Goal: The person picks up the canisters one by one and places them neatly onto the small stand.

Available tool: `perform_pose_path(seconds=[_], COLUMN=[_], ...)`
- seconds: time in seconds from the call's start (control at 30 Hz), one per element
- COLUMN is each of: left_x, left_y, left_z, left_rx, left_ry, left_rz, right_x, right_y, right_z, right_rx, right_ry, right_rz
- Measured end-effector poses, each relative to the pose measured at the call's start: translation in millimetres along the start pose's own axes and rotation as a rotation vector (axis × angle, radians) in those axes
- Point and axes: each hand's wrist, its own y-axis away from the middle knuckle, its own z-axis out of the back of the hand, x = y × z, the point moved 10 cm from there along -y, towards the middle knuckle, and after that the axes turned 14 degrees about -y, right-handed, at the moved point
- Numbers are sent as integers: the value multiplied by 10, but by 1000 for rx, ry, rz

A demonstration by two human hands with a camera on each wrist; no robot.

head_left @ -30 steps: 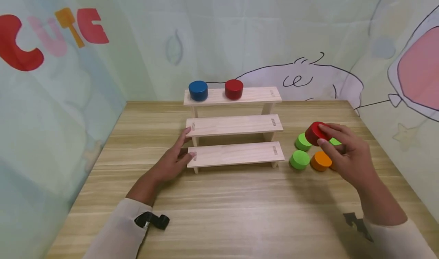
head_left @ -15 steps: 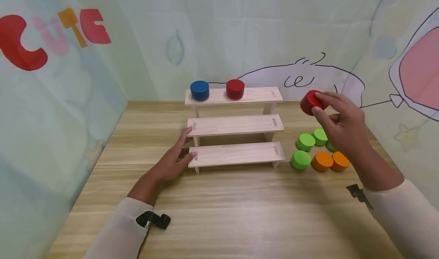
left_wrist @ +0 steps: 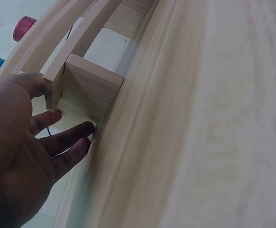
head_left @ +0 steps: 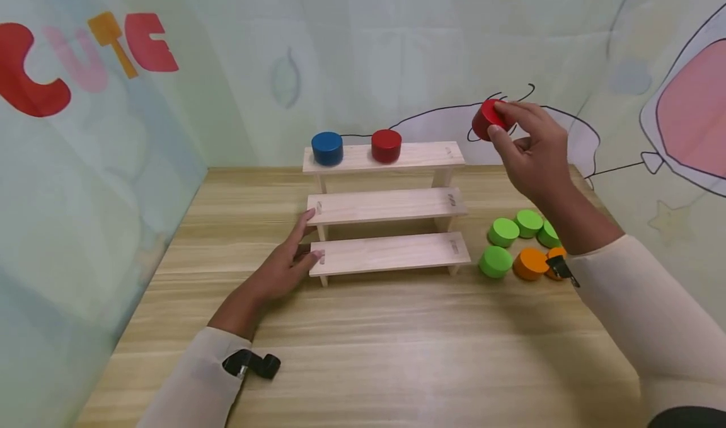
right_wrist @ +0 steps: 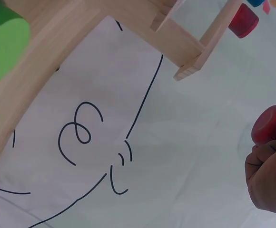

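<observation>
A three-tiered wooden stand [head_left: 387, 253] rises in steps on the table. On its top board stand a blue cylinder block [head_left: 327, 149] and a red cylinder block [head_left: 386, 146], set apart. My left hand [head_left: 278, 267] touches the stand's left end, thumb at the lowest board and a finger at the middle one; the left wrist view shows the other fingers [left_wrist: 73, 137] extended beside it. Up in the air, right of the top board, my right hand [head_left: 535, 144] pinches another red cylinder block [head_left: 489, 120] between thumb and fingers, slightly tilted. The right wrist view shows that block [right_wrist: 271, 124] too.
Several green cylinder blocks [head_left: 496, 262] and two orange ones [head_left: 530, 264] stand on the table [head_left: 386, 346] right of the stand, partly behind the right sleeve [head_left: 629, 295]. A printed cloth backdrop [head_left: 351, 50] hangs behind and on both sides.
My right hand has raised the red cylinder block from just above the green and orange blocks and carried it up and leftward. My left hand stays at the stand.
</observation>
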Motion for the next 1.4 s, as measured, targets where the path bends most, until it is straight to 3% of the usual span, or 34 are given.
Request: perform_pose_path(seconds=[0.3,0.6,1.13,1.4], left_x=[-5,-33,-46,-29], left_y=[19,15,19,9], left_z=[2,24,32,19], left_rx=[1,-5,-18,-11], left_ry=[7,-10,-21,-18], left_rz=[-7,-14,-31,-19], right_x=[10,-135,-506,-615], right_y=[-267,-372,-255,-148], right_z=[-196,-417,-728,-808], right_rx=[66,116,249,315], right_ry=[20,51,107,164], right_rz=[-8,-64,-207,-157])
